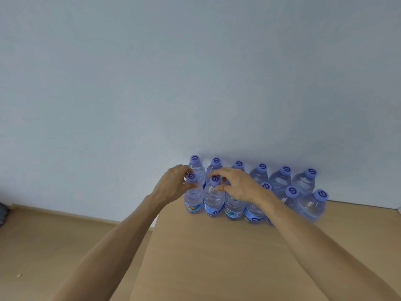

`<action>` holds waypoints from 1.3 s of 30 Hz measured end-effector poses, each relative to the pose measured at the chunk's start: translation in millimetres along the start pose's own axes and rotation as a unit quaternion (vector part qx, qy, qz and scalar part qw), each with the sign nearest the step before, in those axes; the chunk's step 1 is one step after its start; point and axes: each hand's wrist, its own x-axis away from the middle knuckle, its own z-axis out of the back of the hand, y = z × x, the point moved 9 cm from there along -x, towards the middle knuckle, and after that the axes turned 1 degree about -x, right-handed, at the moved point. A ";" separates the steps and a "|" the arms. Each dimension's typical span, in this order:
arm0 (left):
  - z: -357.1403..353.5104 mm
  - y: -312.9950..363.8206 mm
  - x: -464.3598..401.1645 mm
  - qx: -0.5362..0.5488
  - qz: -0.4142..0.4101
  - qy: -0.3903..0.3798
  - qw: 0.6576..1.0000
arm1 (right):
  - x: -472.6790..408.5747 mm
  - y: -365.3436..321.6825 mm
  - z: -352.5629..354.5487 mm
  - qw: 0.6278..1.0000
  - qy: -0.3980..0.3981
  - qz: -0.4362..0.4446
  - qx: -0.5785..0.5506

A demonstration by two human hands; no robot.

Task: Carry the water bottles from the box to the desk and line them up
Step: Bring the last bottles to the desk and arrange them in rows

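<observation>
Your left fingers (188,168) and thumb were curled round the neck of the front-left bottle (193,197), just under its cap, so your left hand (173,184) had a grip on it. Your right fingers (219,171) were spread and loosely bent over the next bottle (214,199); thumb tip touched its shoulder below the cap, but whether your right hand (238,183) really gripped it, can't tell. Both bottles stood upright on the desk (217,257), side by side, in the near row. Far row (262,173) of six stood against the wall (195,72). Near row ran right to the end bottle (312,206), partly hidden behind your right forearm. Floor (54,240) showed left of the desk
</observation>
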 end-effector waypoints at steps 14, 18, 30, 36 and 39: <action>3.2 -2.3 -4.3 0.019 -0.017 -0.006 1.000 | -2.5 -13.1 2.6 0.999 -0.016 -0.019 0.037; 0.6 -1.8 -2.2 0.012 -0.008 -0.008 1.000 | -1.1 -11.8 1.3 0.999 -0.021 -0.022 0.038; -0.4 -7.2 -1.3 0.030 0.029 -0.017 0.999 | -5.6 -23.3 4.8 0.984 -0.008 -0.038 0.176; -0.7 -4.7 -0.2 0.027 0.032 -0.022 0.999 | -2.3 -25.5 -2.8 0.992 -0.069 -0.010 0.103; 0.5 -4.4 -1.0 0.021 0.032 -0.019 0.999 | -4.7 -27.1 0.7 0.989 -0.057 -0.005 0.133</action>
